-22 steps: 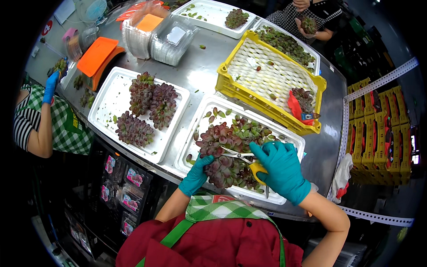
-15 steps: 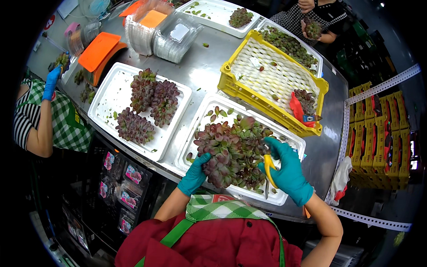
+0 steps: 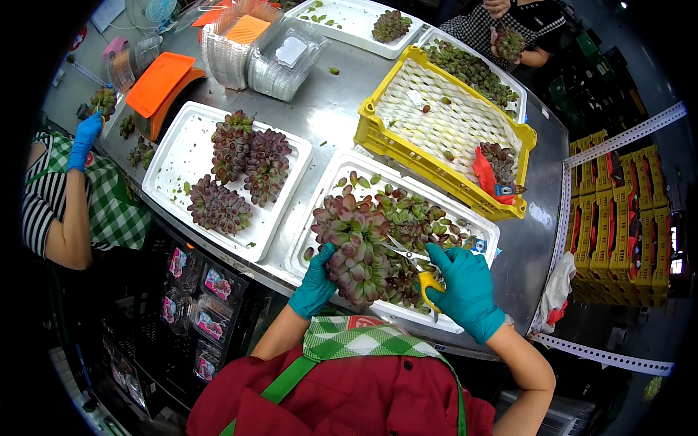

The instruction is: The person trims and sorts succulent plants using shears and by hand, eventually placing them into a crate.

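Observation:
My left hand, in a teal glove, grips a large reddish-green succulent from its left side. In my right hand, also gloved, is a pair of yellow-handled scissors. The metal blades point left and reach in at the succulent's right side; whether they touch its stem I cannot tell. Beneath lies a white tray holding more green and red succulents and loose leaves.
Left of it, another white tray holds several purple succulents. A yellow crate lined with white netting stands behind on the metal table. Clear plastic boxes are stacked farther back. Co-workers stand at the far left and far right.
The scissors have swung from pointing down to pointing left, with their blades now beside the succulent. My left hand has turned and shifted the succulent slightly left.

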Demonstrator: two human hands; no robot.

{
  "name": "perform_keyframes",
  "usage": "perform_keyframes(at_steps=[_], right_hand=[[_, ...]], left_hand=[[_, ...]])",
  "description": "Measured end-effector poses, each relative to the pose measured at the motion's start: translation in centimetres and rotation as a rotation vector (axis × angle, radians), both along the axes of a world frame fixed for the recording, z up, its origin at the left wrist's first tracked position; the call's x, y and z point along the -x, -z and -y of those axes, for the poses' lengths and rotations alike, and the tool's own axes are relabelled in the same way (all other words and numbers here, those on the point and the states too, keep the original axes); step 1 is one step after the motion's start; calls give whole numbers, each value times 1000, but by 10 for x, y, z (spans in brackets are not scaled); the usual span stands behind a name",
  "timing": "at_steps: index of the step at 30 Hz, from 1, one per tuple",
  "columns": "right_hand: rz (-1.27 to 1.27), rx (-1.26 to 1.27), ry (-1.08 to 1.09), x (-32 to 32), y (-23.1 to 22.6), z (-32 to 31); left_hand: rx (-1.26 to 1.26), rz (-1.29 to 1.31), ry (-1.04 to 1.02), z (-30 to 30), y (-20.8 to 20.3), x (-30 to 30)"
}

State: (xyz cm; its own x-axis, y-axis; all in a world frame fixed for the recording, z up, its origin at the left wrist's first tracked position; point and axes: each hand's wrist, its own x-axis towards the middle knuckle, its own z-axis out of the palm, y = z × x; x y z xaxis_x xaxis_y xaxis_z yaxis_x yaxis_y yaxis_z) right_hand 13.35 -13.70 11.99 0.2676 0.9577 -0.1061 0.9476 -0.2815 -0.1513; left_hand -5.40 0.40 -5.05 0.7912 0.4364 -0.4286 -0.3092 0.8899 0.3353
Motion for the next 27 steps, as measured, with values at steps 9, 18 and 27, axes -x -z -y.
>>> perform_keyframes(at_steps=[9,18,27], right_hand=[[-26,134,27,-6,8,7],[108,203,113,-18,39,22],[-311,75,325,-3,61,21]], left_hand=[[73,13,-15,0,-10,1],[91,33,-43,-1,-1,2],[93,96,-82,-5,-9,-4]])
